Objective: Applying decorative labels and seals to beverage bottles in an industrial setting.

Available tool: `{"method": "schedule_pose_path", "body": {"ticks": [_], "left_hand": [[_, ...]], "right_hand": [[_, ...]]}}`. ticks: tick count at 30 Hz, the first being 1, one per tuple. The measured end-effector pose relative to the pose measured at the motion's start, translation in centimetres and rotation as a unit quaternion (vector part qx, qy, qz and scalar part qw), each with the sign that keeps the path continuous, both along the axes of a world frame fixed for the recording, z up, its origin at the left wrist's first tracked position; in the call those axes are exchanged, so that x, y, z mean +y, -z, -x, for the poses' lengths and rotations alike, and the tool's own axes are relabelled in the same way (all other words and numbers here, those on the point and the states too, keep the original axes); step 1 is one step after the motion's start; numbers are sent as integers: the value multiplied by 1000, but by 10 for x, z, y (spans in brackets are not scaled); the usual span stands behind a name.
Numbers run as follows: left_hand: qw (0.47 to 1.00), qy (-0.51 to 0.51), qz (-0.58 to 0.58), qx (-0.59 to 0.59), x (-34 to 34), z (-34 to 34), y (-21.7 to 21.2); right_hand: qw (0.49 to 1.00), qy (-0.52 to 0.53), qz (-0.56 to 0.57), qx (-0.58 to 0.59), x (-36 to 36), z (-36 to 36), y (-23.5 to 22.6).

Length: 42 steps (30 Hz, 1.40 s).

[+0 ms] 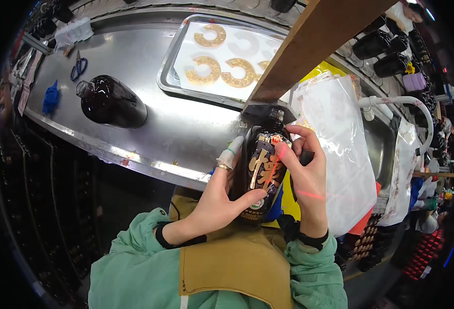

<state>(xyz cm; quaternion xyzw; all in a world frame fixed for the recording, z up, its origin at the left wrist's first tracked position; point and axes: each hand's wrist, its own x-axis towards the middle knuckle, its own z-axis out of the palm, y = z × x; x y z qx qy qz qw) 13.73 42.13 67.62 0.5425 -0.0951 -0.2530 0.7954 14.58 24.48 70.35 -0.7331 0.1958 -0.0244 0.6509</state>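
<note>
A dark glass bottle (247,193) leans in front of me, its neck toward a dark bracket under a wooden post. On its front is a dark label (266,167) with large gold lettering, a round red and gold sticker (276,139) above it and a small green-white one low down. My left hand (214,198) is closed around the bottle's left side, its thumb on the lower label; one finger wears a white wrapping tied with green. My right hand (306,167) grips the upper right side, its thumb by the red sticker. A red light line crosses the label and this hand.
A second dark bottle (114,103) lies or tilts on the metal bench (180,123), near scissors (79,67) and a blue cloth (51,98). Behind is a tray (167,77) of gold C-shaped labels. The wooden post (301,46), white sheets (335,154) and a sink (381,139) stand right.
</note>
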Motion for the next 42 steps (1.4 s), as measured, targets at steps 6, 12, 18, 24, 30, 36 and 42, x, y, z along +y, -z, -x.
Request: {"method": "schedule_pose_path", "body": {"ticks": [6, 12, 18, 24, 30, 36, 42], "left_hand": [[998, 41, -26, -38, 13, -7, 4], [978, 84, -155, -111, 21, -1, 4], [992, 37, -97, -74, 16, 7, 5], [993, 51, -85, -69, 18, 6, 5], [998, 28, -44, -39, 10, 1, 2], [999, 25, -13, -22, 7, -6, 0], [999, 21, -29, -22, 7, -7, 2]], "right_hand": [[1000, 4, -28, 5, -1, 6, -2], [999, -42, 13, -12, 3, 24, 0], [999, -38, 25, -13, 5, 27, 3], [998, -48, 13, -26, 5, 27, 3], [1000, -20, -15, -12, 6, 25, 0], [999, -34, -9, -6, 4, 21, -4], [999, -32, 20, -10, 5, 19, -2]]}}
